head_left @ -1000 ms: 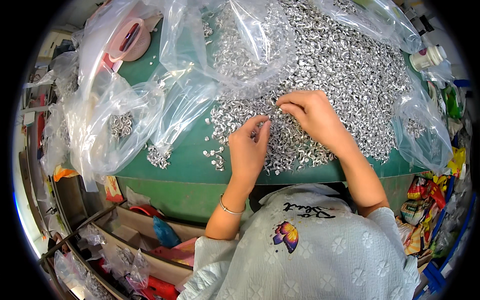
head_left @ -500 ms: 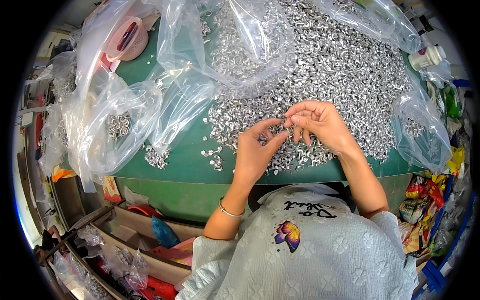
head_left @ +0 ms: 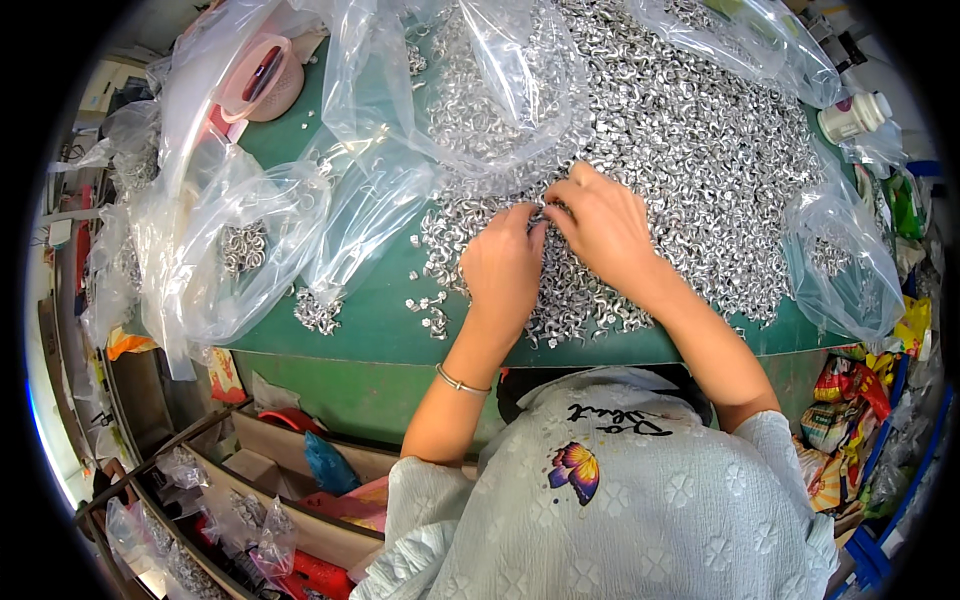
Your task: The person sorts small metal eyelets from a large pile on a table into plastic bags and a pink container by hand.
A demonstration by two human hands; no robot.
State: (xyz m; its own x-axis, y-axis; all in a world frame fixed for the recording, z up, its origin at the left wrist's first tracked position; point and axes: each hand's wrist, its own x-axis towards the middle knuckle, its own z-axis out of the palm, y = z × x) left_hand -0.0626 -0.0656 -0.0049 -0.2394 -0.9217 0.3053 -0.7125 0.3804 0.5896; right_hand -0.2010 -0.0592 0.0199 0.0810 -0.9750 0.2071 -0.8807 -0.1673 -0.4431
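A broad pile of small curved silver metal pieces covers much of the green table. Over its near left part, my left hand has its fingers bent and pinched. My right hand meets it from the right with curled fingers, the back of the hand turned up. Between the fingertips of both hands sits a small silver metal piece, mostly covered by the fingers; its exact shape cannot be made out. A few stray pieces lie on the table left of my left wrist.
Clear plastic bags lie left, across the pile's far left and at the right. A pink basket stands far left, a white bottle far right. Below the table's near edge is an open drawer.
Both hands have moved slightly away from me and to the left, fingertips still together. My right hand has turned from showing its thumb side to back up, and its fingers have curled in.
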